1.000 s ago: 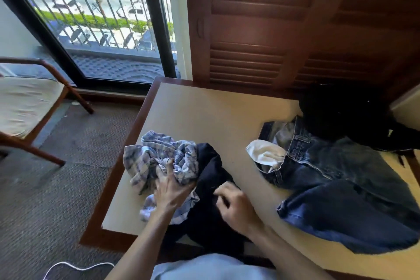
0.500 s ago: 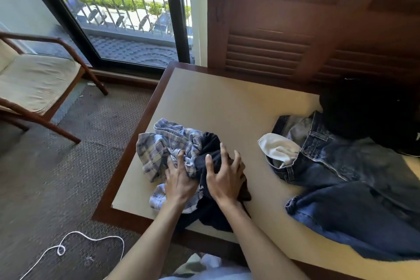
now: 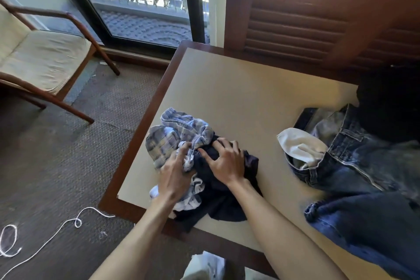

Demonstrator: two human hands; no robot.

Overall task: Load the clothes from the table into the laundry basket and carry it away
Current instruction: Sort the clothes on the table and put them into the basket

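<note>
Gathering step in hand, judged from the pose: left hand (image 3: 173,171) pressed on the plaid shirt (image 3: 179,130), fingers curled into its folds, grip closing on the cloth but not yet lifting; right hand (image 3: 225,161) spread on the dark garment (image 3: 218,202), fingers bent and digging in, likewise bunching rather than carrying. Both pieces crumpled together at the near left corner of the worktop (image 3: 238,88), the dark one hanging a little over the front edge. Jeans (image 3: 363,177) well apart to the right, a white pocket lining turned out at the waist, and a black heap (image 3: 391,107) behind them at the far right. No laundry basket clearly in view; something pale at the bottom edge, too cut off to name. Next move probably: scoop both pieces into one bundle, lift clear of the edge, find the basket, then back for the jeans and black heap
</note>
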